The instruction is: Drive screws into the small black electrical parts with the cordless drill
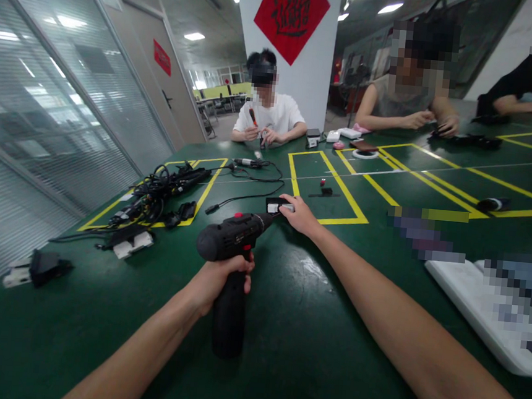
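Note:
My left hand (pixel 231 277) is wrapped round the grip of a black cordless drill (pixel 228 238) with red buttons. The drill points forward and to the right, its chuck toward a small black device with a white label (pixel 273 207). Against that device my right hand (pixel 298 213) is closed, holding it on the green table. The bit's tip is close to the device; whether it touches cannot be made out. Beyond the right hand, a small dark part (pixel 326 191) and a tiny red item (pixel 323 181) lie within a yellow taped outline.
A heap of black cables and adapters (pixel 154 199) lies at the left, with a loose cable (pixel 271 187) trailing from it. Black-and-white pieces (pixel 39 268) sit nearer the left edge. A white case (pixel 484 312) stands at right. Several people sit across the green table (pixel 326 366).

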A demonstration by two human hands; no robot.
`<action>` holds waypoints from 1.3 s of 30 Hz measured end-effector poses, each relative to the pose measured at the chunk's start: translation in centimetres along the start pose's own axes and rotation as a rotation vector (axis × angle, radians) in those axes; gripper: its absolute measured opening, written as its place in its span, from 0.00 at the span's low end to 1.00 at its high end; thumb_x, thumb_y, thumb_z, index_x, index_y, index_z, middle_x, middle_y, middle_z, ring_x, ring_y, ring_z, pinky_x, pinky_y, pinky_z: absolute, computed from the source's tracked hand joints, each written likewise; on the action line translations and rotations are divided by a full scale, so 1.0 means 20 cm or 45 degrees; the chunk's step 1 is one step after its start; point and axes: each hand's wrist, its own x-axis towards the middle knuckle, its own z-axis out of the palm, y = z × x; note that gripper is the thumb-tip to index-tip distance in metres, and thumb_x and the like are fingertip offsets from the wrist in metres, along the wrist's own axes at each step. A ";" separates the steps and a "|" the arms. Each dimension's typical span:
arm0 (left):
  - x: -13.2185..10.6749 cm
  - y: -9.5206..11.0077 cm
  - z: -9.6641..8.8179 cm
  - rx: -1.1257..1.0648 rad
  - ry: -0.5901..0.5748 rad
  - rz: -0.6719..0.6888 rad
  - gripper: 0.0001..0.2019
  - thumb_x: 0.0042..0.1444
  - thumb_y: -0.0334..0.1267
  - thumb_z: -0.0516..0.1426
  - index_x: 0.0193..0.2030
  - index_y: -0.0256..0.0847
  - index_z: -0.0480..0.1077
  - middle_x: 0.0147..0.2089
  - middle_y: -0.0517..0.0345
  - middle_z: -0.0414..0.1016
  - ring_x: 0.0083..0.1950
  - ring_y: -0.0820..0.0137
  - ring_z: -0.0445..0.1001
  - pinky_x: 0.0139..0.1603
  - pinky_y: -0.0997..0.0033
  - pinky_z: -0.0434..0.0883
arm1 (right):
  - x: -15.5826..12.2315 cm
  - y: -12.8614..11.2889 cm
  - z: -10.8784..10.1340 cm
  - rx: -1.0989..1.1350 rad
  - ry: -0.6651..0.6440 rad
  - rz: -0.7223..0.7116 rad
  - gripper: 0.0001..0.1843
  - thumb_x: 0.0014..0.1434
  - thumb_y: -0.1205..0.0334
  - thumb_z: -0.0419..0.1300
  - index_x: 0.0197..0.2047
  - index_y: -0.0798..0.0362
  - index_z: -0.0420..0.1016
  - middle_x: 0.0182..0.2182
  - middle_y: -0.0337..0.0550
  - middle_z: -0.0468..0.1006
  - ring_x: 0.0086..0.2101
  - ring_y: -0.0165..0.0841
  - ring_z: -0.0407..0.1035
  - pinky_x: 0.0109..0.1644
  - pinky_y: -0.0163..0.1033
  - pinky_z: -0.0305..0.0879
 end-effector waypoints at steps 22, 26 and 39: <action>-0.01 0.02 0.01 -0.032 0.010 -0.019 0.11 0.44 0.34 0.59 0.36 0.34 0.69 0.30 0.59 0.69 0.22 0.75 0.70 0.26 0.72 0.65 | -0.01 -0.02 -0.01 -0.003 -0.010 0.016 0.23 0.60 0.58 0.55 0.59 0.50 0.71 0.48 0.48 0.68 0.48 0.38 0.68 0.59 0.43 0.61; -0.01 0.01 0.00 -0.020 0.005 -0.010 0.11 0.44 0.34 0.59 0.36 0.35 0.69 0.30 0.60 0.69 0.21 0.75 0.69 0.26 0.73 0.65 | 0.00 -0.01 -0.01 -0.011 -0.004 0.007 0.23 0.60 0.58 0.56 0.58 0.51 0.71 0.47 0.47 0.68 0.47 0.37 0.68 0.58 0.43 0.61; -0.01 0.01 0.00 -0.025 0.004 -0.012 0.10 0.44 0.34 0.58 0.36 0.35 0.69 0.29 0.60 0.69 0.21 0.74 0.69 0.25 0.72 0.65 | 0.00 -0.01 -0.01 0.002 -0.002 -0.025 0.23 0.60 0.59 0.56 0.58 0.51 0.71 0.48 0.48 0.68 0.47 0.37 0.68 0.59 0.43 0.61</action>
